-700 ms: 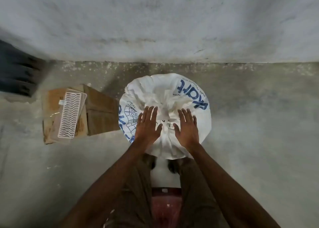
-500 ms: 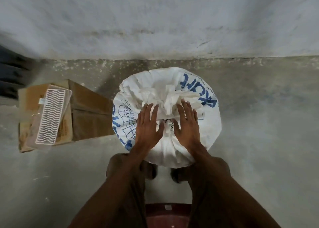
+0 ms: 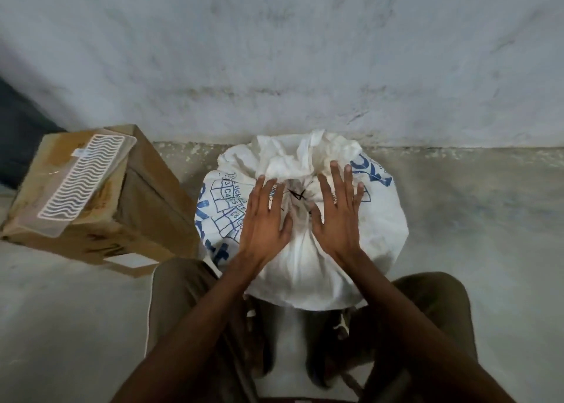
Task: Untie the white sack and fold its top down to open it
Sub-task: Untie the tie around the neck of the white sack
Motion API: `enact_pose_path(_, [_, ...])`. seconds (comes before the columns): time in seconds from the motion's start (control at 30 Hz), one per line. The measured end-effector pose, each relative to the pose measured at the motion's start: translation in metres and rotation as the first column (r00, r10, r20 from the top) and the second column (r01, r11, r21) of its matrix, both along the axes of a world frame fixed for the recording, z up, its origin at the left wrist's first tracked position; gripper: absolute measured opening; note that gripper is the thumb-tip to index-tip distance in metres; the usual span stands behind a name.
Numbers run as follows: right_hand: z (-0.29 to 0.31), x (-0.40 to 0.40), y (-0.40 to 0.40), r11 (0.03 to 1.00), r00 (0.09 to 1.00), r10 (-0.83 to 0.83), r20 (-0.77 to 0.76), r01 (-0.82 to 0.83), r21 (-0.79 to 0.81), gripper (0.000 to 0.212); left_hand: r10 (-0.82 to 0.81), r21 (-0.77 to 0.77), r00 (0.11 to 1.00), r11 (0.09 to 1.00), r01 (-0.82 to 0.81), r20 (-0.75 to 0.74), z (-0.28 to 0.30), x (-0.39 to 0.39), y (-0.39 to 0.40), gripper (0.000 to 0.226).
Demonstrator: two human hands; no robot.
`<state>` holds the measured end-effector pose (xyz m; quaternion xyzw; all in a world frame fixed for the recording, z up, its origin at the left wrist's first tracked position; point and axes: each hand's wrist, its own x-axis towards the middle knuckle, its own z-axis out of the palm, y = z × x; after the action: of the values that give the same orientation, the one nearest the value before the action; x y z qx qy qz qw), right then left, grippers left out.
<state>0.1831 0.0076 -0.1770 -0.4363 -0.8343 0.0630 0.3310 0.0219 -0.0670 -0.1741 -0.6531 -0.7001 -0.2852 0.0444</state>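
Note:
A full white sack (image 3: 381,228) with blue print stands on the floor against the wall, right in front of my knees. Its neck is gathered and bound by a thin dark tie (image 3: 297,195), with the loose bunched top (image 3: 293,158) flopped toward the wall. My left hand (image 3: 264,219) lies flat on the sack just left of the tie, fingers straight and spread. My right hand (image 3: 337,216) lies flat just right of the tie, fingers straight too. Neither hand holds the tie or the cloth.
A brown cardboard box (image 3: 146,201) stands to the left of the sack, with a white wavy-slotted plastic tray (image 3: 82,183) lying on top. A grey wall (image 3: 274,51) rises directly behind the sack. Bare concrete floor (image 3: 488,234) lies to the right. A dark object (image 3: 18,134) sits far left.
I have leaned in closer, so the sack looks larger and the dark tie now shows between my hands. Both hands stay flat on the sack beside the neck.

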Motion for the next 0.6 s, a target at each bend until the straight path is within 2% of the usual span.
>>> enact_pose_path(0.2, [0.025,0.035,-0.061,0.995,0.995,0.054,0.083,-0.047,-0.092,0.061,0.018,-0.040,1.000,0.999,-0.019,-0.010,0.034,0.018,-0.062,0.060])
enact_pose_path(0.33, [0.051,0.051,-0.084,0.993,0.995,0.009,0.099,0.002,-0.118,0.058,0.050,-0.040,0.998,0.998,-0.049,0.038,0.057,0.024,-0.085,0.050])
enact_pose_path(0.6, [0.059,0.058,-0.071,0.987,0.991,0.064,0.120,-0.045,-0.152,0.047,0.021,-0.144,0.986,0.990,0.003,0.164,0.055,0.020,-0.072,0.038])
